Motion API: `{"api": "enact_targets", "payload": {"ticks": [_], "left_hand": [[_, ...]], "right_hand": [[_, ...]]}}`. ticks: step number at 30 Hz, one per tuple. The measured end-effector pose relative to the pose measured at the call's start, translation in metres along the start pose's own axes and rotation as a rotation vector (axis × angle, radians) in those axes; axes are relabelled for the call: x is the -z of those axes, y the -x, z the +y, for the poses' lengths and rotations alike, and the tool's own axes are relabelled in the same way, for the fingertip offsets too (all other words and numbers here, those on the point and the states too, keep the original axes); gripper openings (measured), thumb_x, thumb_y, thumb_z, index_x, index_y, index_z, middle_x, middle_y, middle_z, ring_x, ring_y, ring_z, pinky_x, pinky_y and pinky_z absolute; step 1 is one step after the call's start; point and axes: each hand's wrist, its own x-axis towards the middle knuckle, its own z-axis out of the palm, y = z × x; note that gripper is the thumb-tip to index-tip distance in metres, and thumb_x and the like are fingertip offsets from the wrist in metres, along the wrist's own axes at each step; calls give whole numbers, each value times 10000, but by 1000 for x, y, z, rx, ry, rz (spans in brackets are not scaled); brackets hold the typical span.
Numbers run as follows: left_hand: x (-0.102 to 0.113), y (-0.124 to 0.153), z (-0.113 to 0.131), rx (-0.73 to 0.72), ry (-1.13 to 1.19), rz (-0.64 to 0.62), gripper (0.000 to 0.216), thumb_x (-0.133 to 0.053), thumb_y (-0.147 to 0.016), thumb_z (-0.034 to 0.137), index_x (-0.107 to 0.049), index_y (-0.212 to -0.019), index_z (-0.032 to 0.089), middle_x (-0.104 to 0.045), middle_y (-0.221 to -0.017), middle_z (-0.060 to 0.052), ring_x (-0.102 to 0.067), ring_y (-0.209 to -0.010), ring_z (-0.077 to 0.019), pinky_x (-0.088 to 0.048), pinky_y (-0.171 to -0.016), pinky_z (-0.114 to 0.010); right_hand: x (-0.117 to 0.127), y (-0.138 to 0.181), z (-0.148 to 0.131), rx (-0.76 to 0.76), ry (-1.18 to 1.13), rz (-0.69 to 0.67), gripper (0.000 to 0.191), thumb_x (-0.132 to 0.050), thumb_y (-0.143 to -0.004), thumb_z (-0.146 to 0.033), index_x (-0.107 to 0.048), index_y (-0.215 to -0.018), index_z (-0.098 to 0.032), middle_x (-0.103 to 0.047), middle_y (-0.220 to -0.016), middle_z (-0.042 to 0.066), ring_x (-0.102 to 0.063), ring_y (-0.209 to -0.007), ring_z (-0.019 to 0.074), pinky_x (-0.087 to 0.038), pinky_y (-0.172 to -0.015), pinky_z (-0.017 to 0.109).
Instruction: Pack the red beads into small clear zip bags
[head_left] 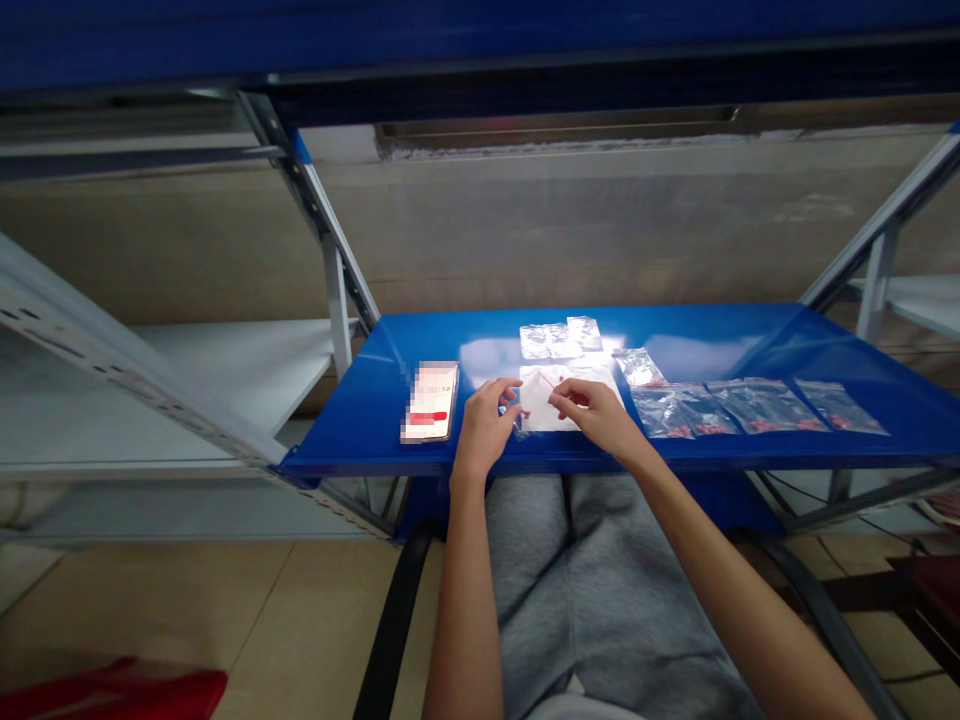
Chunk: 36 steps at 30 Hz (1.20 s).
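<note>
My right hand (589, 405) is closed in a pinch over a white sheet (604, 378). From its fingertips a thin pinkish-red stick (546, 380) points up and to the left; its exact kind is too small to make out. To the left, my left hand (487, 420) has thumb and forefinger curved and apart, near the sheet's left edge. Just off its thumb is a small red piece (526, 414), beside a bit of clear plastic (519, 430). Another small dark red piece (561, 379) shows on the sheet near the right fingers.
On the blue shelf tabletop (480, 345), several clear zip bags with red pieces (765, 408) lie in a row at right. Smaller clear bags (559, 340) lie behind the sheet. A lit phone (431, 402) rests at left. Metal uprights (337, 240) flank the tabletop.
</note>
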Motion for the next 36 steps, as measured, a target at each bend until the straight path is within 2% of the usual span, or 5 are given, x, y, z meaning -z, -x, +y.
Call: {"api": "enact_targets", "payload": {"ticks": [18,29,32,36], "left_hand": [[-1,1,-1,-7,2,-32,376,-781,-786,85,-713,-1134,209,-696,-934,-10,-659,-838,-166,-540,-824,-305],[-1,1,-2,0,-6,-34,354,-780,-803,108,-712,-1132,220,-699,-944,-14,-664,-844,-174,-555,-845,-326],[-1,2,0,-31,2,-8,395,-798,-813,149,-696,-1187,229,-708,-1087,-53,-690,-977,-205,-559,-924,-359],[-10,1,7,-121,-14,17,644,-881,-768,298,-612,-1348,214,-650,-1356,-123,-614,-1273,-296,-496,-1088,-452]], "right_hand": [[-1,-1,0,-2,-10,-5,279,-603,-917,-437,-636,-772,-200,-669,-766,36,-640,-710,182,-521,-720,318],[-2,-2,3,0,-13,10,280,-611,-914,-436,-645,-767,-201,-665,-746,29,-638,-705,181,-510,-708,309],[-2,-2,1,-14,-37,13,270,-622,-906,-435,-652,-776,-200,-670,-747,28,-639,-699,178,-502,-696,304],[-2,-2,0,-27,-54,-3,256,-620,-897,-413,-661,-770,-195,-690,-756,32,-621,-685,171,-483,-685,300]]}}
